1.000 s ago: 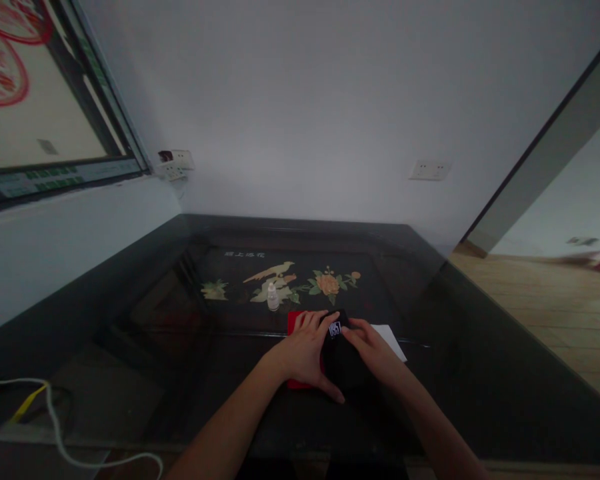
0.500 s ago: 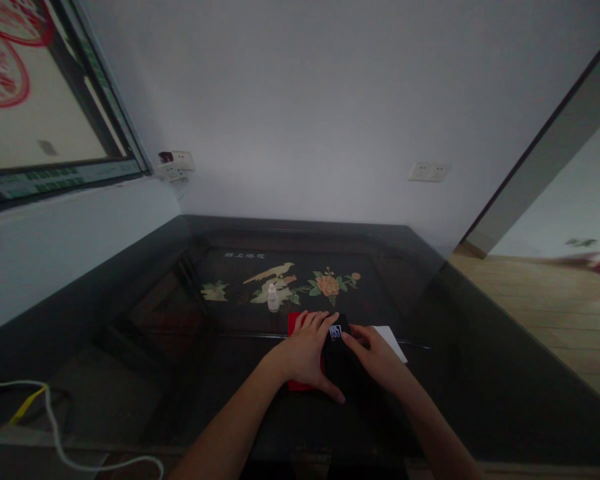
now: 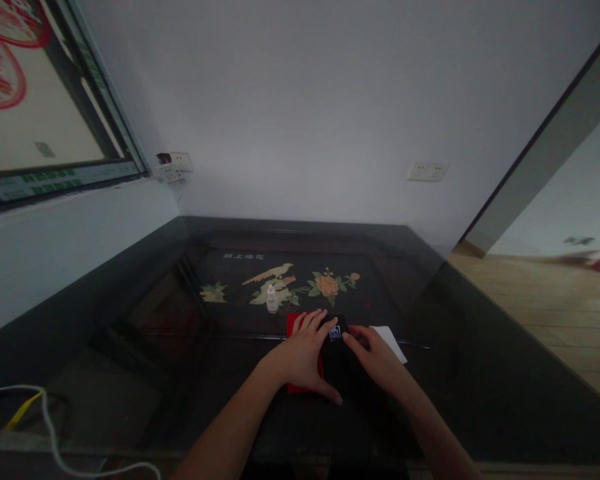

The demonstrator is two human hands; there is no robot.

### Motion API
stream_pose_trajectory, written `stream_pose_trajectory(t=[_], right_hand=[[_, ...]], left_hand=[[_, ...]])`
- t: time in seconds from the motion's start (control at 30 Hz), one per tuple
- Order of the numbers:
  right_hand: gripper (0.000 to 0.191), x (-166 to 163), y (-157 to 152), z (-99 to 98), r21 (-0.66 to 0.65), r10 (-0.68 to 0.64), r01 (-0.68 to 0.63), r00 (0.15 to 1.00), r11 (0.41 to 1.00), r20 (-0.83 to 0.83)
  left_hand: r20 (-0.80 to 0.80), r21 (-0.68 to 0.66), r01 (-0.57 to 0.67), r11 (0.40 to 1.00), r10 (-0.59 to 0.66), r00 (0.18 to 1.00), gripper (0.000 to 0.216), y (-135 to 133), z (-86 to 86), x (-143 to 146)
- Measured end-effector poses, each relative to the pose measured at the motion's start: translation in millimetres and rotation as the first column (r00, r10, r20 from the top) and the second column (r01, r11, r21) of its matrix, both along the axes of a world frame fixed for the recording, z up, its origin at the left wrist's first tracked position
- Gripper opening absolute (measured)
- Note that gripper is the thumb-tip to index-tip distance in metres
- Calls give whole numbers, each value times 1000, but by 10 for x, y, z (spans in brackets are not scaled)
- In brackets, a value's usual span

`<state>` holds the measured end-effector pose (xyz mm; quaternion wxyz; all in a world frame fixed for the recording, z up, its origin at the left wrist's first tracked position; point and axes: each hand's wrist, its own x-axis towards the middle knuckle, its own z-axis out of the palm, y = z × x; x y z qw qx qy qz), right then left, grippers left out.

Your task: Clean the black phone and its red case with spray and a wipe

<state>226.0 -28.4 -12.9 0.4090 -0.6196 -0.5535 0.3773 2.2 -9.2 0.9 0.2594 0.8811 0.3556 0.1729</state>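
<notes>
A black phone [image 3: 341, 370] with lit white digits at its far end lies on a red flat piece [image 3: 292, 325] on the dark glass-topped table [image 3: 480, 380]. My left hand [image 3: 303, 357] clasps the phone's left side, fingers over the top end and thumb at the near end. My right hand [image 3: 375, 357] rests on the phone's right side. Its fingers are pressed together with the fingertips near the digits. Whether anything lies under them is hidden.
A small white dropper bottle [image 3: 272, 299] stands just beyond the red piece, on the flower inlay. A white sheet [image 3: 389, 339] lies right of my right hand. A white cable [image 3: 50, 427] runs along the near left edge. Wall sockets [image 3: 429, 171] sit behind the table.
Both hands and the phone stay almost in place; my right fingertips have shifted slightly along the phone. The view has drifted a little.
</notes>
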Motion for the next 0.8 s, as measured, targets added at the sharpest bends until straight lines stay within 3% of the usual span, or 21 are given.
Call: stream_pose_trajectory(t=[0.07, 0.13, 0.23, 0.3, 0.37, 0.4, 0.5, 0.63, 0.7, 0.8], right_hand=[[38, -6, -12, 11, 13, 23, -25, 994, 1000, 108], [38, -8, -21, 29, 12, 48, -51, 983, 999, 177], [35, 15, -27, 67, 21, 57, -64, 971, 998, 231], [32, 58, -32, 102, 74, 50, -73, 960, 995, 275], [26, 114, -40, 149, 138, 47, -96, 945, 986, 325], [23, 142, -44, 175, 158, 54, -114, 938, 981, 344], [19, 189, -48, 260, 157, 106, -170, 931, 973, 350], [19, 112, 46, 363, 154, 179, -236, 932, 960, 314], [18, 17, 153, 401, 189, 207, -273, 929, 943, 308], [18, -160, 333, 418, 271, 266, -335, 928, 902, 261]], left_hand=[[55, 22, -12, 1000, 11, 998, 135, -43, 66, -18], [151, 56, -55, 997, 46, 987, 113, -77, 147, -33], [372, 124, -258, 958, 197, 907, 48, -58, 238, -78], [545, 145, -509, 848, 361, 757, 23, 19, 240, -156], [665, 115, -752, 649, 512, 544, 24, 138, 189, -287], [687, 112, -817, 565, 550, 475, 30, 205, 148, -367], [630, 131, -879, 458, 646, 431, 56, 391, -16, -608], [429, 86, -855, 512, 755, 496, 81, 521, -246, -762], [336, 29, -824, 565, 771, 541, 75, 538, -324, -767], [286, -25, -755, 655, 729, 622, 49, 541, -368, -764]])
